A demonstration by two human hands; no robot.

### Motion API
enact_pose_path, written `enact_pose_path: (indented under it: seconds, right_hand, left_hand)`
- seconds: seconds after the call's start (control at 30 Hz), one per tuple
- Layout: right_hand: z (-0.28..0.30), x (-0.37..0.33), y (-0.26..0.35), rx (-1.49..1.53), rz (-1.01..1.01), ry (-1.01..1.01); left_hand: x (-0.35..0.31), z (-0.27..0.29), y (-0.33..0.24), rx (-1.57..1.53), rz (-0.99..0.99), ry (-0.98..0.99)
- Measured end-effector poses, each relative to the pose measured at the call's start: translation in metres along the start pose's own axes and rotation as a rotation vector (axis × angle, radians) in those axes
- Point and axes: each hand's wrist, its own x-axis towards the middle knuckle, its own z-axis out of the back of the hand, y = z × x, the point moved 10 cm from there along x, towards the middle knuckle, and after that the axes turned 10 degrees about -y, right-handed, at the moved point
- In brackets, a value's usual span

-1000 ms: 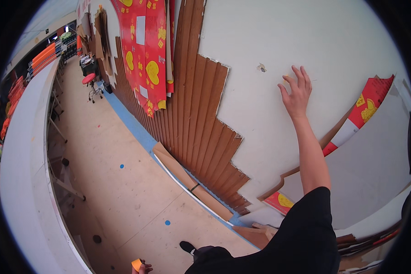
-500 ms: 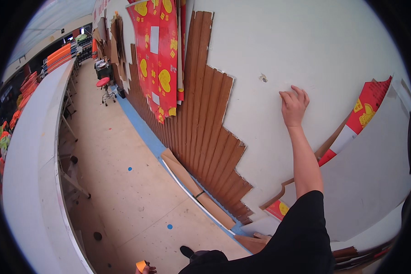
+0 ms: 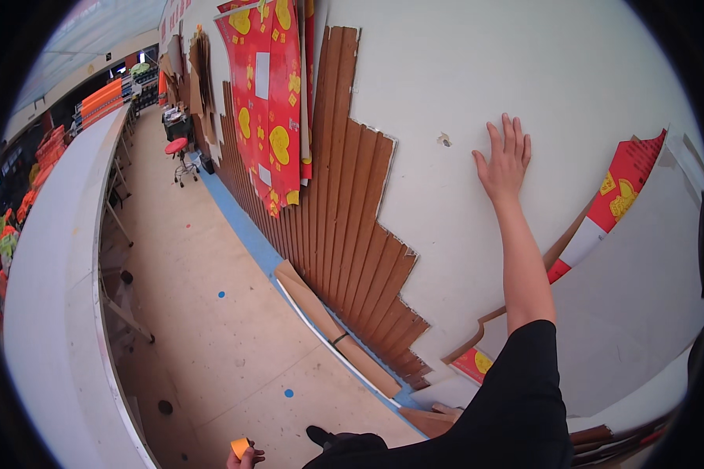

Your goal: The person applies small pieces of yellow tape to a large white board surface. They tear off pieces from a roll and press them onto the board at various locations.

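Note:
My right hand (image 3: 503,160) is at the white wall (image 3: 438,70) with its fingers stretched out and spread. It looks flat against the wall, just right of a small chipped hole (image 3: 444,140). Nothing shows in it. Down at the lower edge, my left hand (image 3: 246,460) is closed around a small orange roll (image 3: 240,447); its exact kind is too small to tell, and part of it is hidden by the fingers.
Brown slatted panelling (image 3: 344,195) with a stepped edge covers the lower wall. Red and yellow printed sheets (image 3: 278,102) hang there. Large grey boards (image 3: 626,289) lean at the right. A long white table (image 3: 62,258) runs along the left; folded cardboard (image 3: 336,328) lies by the wall.
My right hand has gone from bent, gathered fingers to an open, spread palm at the wall, slightly higher. My left hand keeps its hold on the orange roll, raised a little.

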Motion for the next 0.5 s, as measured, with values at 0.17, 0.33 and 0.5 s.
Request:
enact_pose_path:
  seconds: [0.17, 0.33, 0.5]
  right_hand:
    - [-0.003, -0.006, -0.006, -0.074, 0.002, 0.075]
    - [0.015, -0.085, -0.005, -0.135, 0.0, 0.292]
    - [0.029, -0.212, 0.061, -0.11, -0.214, 0.605]
  left_hand:
    - [-0.01, 0.01, 0.001, -0.001, -0.037, -0.005]
    - [-0.045, 0.046, 0.029, -0.065, -0.01, -0.106]
    - [-0.09, 0.103, 0.056, -0.202, 0.013, -0.24]
